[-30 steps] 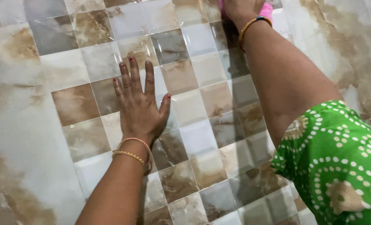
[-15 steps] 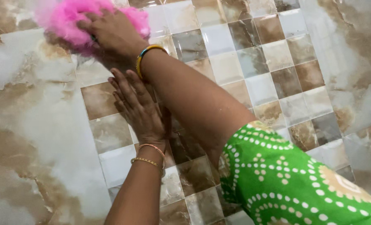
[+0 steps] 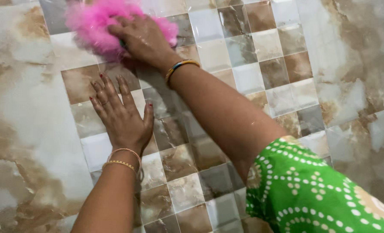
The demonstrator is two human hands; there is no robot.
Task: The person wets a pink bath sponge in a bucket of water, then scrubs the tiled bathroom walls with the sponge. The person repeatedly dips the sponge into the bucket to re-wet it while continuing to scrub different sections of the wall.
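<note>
My right hand [image 3: 142, 36] presses a fluffy pink scrubber [image 3: 95, 23] against the glossy tiled wall [image 3: 252, 77], near the top of the view. The fingers grip the scrubber's right part, and the arm crosses the view diagonally from the green dotted sleeve [image 3: 312, 190] at lower right. My left hand [image 3: 120, 114] lies flat on the small brown and white checkered tiles just below the scrubber, fingers spread, holding nothing. Thin bangles circle both wrists.
The checkered band of small tiles runs between large marbled beige and white tiles [image 3: 23, 129] on the left and more marbled tiles [image 3: 360, 86] on the right. The surface looks wet and shiny.
My right hand swept the pink scrubber from the top right across to the upper left, then slightly back right. My left hand stayed flat on the tiles.
</note>
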